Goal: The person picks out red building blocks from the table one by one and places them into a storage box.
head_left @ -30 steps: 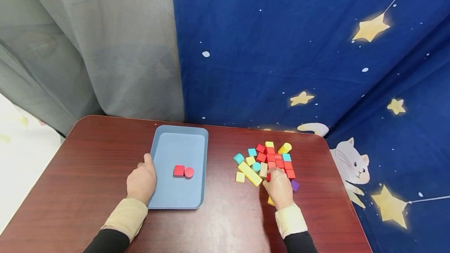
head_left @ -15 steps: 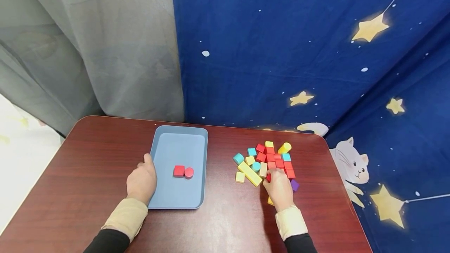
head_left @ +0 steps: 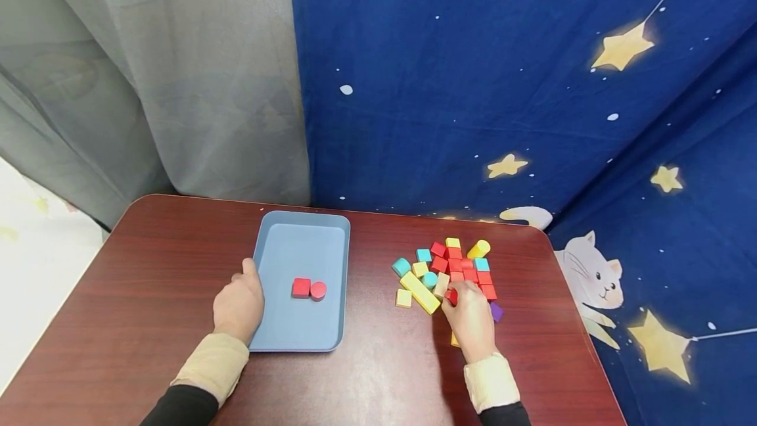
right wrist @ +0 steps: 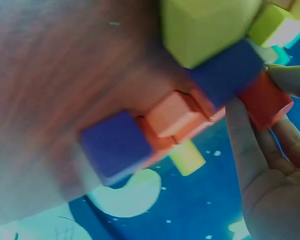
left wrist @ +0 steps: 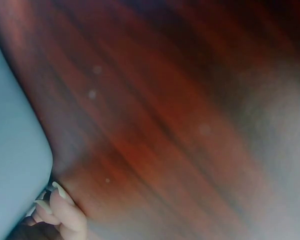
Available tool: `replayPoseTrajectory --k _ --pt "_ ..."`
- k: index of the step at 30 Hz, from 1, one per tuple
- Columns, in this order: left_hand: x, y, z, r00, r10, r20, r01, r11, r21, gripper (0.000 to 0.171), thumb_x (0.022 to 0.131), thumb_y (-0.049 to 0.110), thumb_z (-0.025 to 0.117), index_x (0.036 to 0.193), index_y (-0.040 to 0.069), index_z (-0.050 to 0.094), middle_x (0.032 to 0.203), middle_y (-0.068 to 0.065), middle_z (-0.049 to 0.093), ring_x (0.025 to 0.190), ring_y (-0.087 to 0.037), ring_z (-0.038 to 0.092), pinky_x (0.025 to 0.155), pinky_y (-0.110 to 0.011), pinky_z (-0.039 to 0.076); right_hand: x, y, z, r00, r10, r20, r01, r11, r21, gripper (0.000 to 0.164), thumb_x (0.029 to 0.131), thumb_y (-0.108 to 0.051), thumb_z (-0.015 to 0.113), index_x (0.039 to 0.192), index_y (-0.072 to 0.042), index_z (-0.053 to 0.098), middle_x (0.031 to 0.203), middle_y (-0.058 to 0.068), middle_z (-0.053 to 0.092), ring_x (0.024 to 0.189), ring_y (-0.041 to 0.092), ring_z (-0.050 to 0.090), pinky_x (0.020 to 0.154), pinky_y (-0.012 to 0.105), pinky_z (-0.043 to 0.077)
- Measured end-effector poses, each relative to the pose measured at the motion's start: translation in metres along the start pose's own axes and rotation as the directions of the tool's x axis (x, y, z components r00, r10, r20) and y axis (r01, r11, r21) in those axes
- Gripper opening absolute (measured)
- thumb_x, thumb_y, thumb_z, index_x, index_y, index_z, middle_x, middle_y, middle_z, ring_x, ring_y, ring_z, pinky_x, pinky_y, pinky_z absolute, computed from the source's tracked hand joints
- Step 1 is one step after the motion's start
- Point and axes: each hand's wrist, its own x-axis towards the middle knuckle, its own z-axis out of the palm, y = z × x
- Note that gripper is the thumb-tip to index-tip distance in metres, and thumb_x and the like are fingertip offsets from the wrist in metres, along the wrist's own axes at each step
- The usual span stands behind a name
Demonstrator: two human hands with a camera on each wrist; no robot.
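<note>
In the head view my left hand (head_left: 239,304) grips the left rim of a blue-grey tray (head_left: 304,245), its thumb along the edge. Curled fingers (left wrist: 65,212) show at the tray's corner in the left wrist view. A red cube (head_left: 301,288) and a red round block (head_left: 318,291) lie side by side in the tray. My right hand (head_left: 470,321) pinches a red block (right wrist: 266,100) between thumb and fingers; its end looks rounded. That hand is at the near side of a group of toy blocks, just right of a pale wooden block (head_left: 441,285).
Around the right hand lie several red blocks (head_left: 455,265), a long yellow block (head_left: 420,292), a yellow cylinder (head_left: 479,249), teal blocks (head_left: 401,267) and a purple block (head_left: 496,311). The brown table (head_left: 378,354) ends against a blue curtain (head_left: 414,84).
My right hand has shifted very slightly, and more of the red block in its fingers shows. The pale wooden block beside it has tilted a little. The left hand and tray stay put.
</note>
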Motion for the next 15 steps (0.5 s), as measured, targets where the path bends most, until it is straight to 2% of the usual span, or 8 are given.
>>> replayPoseTrajectory --k 6,15 --pt "0.000 0.001 -0.001 0.999 -0.003 0.032 0.004 1.000 -0.010 0.009 0.097 0.005 0.029 0.100 -0.003 0.033 0.063 -0.020 0.045 0.047 -0.038 0.055 0.040 -0.046 0.038 0.003 -0.019 -0.004 0.997 -0.065 -0.034 0.066 0.997 0.044 0.021 0.069 -0.004 0.078 0.088 -0.004 0.069 0.084 0.005 0.063 0.071 0.019 0.057 0.065 0.032 0.048" --pt "0.000 0.000 -0.003 0.998 -0.012 0.062 0.012 1.000 -0.008 0.008 0.096 0.003 0.030 0.100 -0.004 0.032 0.066 -0.022 0.048 0.050 -0.040 0.057 0.043 -0.047 0.040 0.004 -0.053 -0.003 0.985 -0.172 0.001 0.171 0.981 0.095 0.027 0.069 -0.009 0.081 0.093 -0.006 0.069 0.089 0.003 0.066 0.079 0.017 0.063 0.073 0.031 0.050"
